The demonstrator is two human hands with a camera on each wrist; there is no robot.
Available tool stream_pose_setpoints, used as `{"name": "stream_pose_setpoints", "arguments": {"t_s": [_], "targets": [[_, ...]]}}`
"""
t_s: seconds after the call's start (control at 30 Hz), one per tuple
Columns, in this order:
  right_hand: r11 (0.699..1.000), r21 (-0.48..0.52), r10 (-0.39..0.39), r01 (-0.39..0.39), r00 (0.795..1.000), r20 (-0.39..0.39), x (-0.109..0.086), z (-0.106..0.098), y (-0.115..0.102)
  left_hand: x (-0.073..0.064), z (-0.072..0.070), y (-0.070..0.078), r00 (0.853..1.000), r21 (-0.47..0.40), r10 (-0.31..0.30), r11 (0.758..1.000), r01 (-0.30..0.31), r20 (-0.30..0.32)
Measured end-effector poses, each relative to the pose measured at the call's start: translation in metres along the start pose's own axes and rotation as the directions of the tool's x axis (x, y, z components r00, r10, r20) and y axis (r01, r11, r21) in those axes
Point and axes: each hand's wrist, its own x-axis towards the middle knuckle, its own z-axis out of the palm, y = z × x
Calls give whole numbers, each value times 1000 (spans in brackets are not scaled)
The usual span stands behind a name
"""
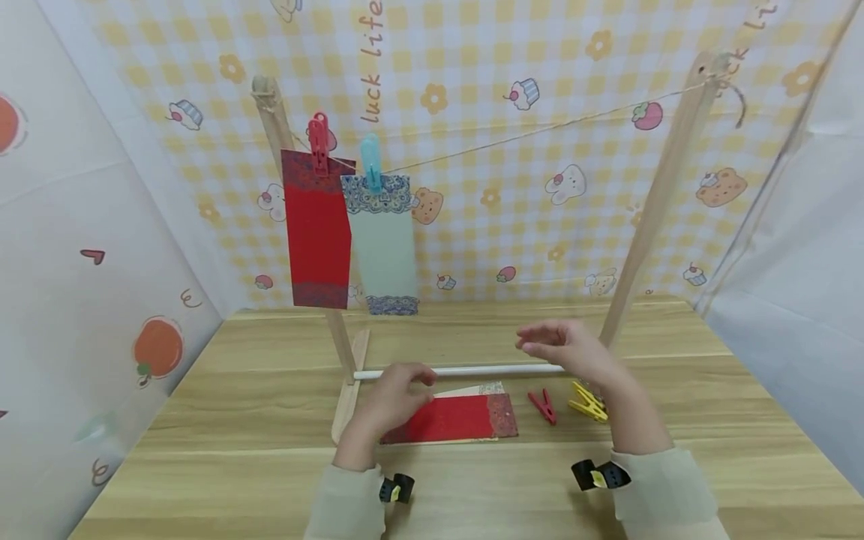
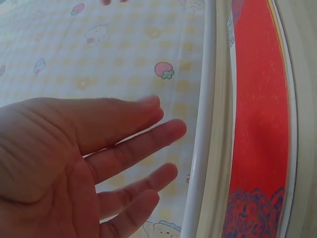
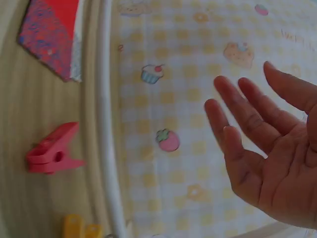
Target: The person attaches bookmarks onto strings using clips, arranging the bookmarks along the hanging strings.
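Note:
My left hand, fingers loosely bent and holding nothing, hovers by the left end of a small stack of cards with a red card on top. A pale patterned card peeks out behind it. Higher and to the right is my right hand, empty, its fingers spread in the right wrist view. Nearest to it on the table lie a red clothespin and yellow clothespins. On the string hang a red card under a red clothespin and a pale green card under a blue clothespin.
The string runs between a left wooden post and a right wooden post. A white rod joins the posts low down, over the wooden table. Behind stands a yellow checked cloth.

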Motion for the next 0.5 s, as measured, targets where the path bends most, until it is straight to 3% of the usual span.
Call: {"name": "stream_pose_setpoints", "arguments": {"t_s": [0.27,0.5], "targets": [[992,-4,128,-128,992,1,-10,6,27,0,10,2,1000,12,-2,1000,2,20],[988,-33,151,-151,988,2,-17,11,42,-2,16,3,999,35,-17,999,15,46]]}}
